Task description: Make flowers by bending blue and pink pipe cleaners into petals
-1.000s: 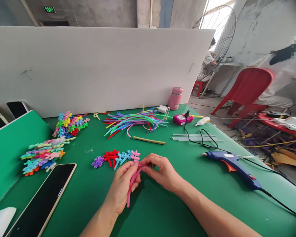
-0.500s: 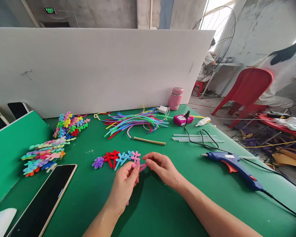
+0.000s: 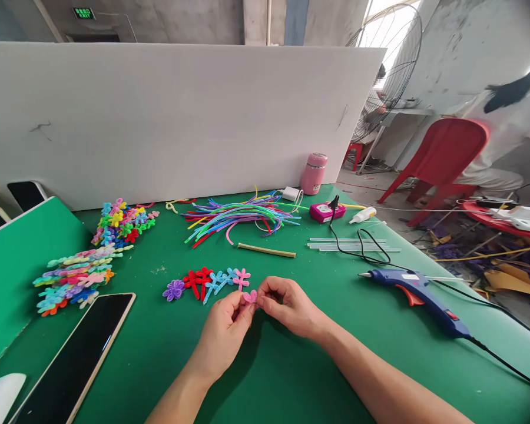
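Between my fingertips is a pink pipe cleaner point(image 3: 249, 297) bent into small petal-like loops. My left hand point(image 3: 224, 327) pinches it from the left, thumb against the fingers. From the right, my right hand point(image 3: 289, 306) is closed on its other side, the fingertips nearly meeting the left ones. Just beyond my hands lies a row of pipe-cleaner flowers: a purple flower point(image 3: 174, 290), red flowers point(image 3: 198, 281), light blue flowers point(image 3: 219, 284) and a pink flower point(image 3: 241, 278). The lower part of the piece is hidden by my fingers.
A heap of coloured pipe cleaners point(image 3: 242, 217) lies behind, with a thin stick point(image 3: 266, 250) before it. A blue glue gun point(image 3: 419, 291) with its cord and clear glue sticks point(image 3: 335, 244) are right. Finished flowers point(image 3: 77, 277) and a phone point(image 3: 77, 359) sit left.
The pink pipe cleaner has gone from a stretched strand to small loops between my fingertips. My hands have come closer together. The view has shifted slightly.
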A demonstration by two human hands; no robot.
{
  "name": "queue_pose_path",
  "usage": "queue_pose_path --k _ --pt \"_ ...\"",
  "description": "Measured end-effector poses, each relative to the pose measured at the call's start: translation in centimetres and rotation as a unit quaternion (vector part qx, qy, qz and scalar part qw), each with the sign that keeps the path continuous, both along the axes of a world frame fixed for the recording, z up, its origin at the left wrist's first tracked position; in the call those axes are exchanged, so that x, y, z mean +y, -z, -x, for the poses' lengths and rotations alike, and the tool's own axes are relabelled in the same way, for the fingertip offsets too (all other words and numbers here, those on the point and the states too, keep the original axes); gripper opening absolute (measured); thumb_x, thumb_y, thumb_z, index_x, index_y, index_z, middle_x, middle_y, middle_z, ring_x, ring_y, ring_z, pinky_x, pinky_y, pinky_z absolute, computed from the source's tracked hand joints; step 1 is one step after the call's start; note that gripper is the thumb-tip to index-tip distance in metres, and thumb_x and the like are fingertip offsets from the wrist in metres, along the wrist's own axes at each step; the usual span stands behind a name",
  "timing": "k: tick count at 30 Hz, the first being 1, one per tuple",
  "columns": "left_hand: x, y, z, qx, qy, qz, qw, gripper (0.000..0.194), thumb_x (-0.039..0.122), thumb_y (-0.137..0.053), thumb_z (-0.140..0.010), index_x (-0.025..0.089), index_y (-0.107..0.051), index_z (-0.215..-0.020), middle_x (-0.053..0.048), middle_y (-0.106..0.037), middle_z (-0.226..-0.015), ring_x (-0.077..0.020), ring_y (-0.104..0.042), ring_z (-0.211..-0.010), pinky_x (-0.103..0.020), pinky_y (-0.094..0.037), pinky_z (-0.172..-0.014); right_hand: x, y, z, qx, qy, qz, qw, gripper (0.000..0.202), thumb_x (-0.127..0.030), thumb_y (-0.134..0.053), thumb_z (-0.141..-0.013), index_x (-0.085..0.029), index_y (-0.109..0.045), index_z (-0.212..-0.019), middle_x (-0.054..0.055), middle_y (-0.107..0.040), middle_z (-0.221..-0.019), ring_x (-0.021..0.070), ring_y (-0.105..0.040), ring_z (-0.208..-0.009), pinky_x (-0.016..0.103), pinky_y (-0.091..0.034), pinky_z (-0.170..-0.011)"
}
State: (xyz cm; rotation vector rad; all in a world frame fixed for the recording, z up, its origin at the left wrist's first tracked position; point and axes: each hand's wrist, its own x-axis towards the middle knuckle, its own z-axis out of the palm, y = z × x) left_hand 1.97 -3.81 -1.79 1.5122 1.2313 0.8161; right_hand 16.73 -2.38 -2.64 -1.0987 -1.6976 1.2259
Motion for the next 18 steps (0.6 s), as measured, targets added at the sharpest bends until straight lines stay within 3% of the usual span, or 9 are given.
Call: queue_pose_path --k 7,12,18 --pt "0.07 -0.24 0.27 0.033 0.019 -0.008 0.999 0.025 0.034 -0.043 -0.079 0.018 -0.043 -0.060 0.004 -0.038 -0.056 -0.0094 -0.031 -0.052 -0.021 -0.027 -0.047 0.08 -0.16 -0.37 -0.017 -0.024 0.002 1.000 0.015 -0.024 -0.047 -0.077 -0.014 -0.048 -0.065 -0.005 -0.038 -0.054 0.0066 -0.030 -0.050 0.019 -0.025 -0.044" --pt "0.13 -0.20 0.17 -0.024 0.015 0.065 0.997 0.025 0.039 -0.048 -0.076 0.018 -0.045 -0.062 0.006 -0.037 -0.052 -0.0079 -0.031 -0.046 -0.019 -0.025 -0.042 0.03 -0.13 -0.36 -0.039 -0.025 -0.002 0.999 0.015 -0.022 -0.046 -0.077 -0.014 -0.050 -0.066 -0.005 -0.039 -0.054 0.0063 -0.030 -0.049 0.018 -0.026 -0.044" --pt "0.15 -0.04 -0.02 -0.106 -0.036 0.114 0.987 0.029 0.041 -0.051 -0.075 0.018 -0.042 -0.059 0.008 -0.037 -0.046 -0.0050 -0.030 -0.039 -0.016 -0.023 -0.037 -0.14 -0.16 -0.23 -0.035 -0.010 -0.038 0.999 0.015 -0.024 -0.048 -0.078 -0.013 -0.055 -0.072 -0.002 -0.047 -0.059 0.0070 -0.037 -0.052 0.018 -0.031 -0.047"
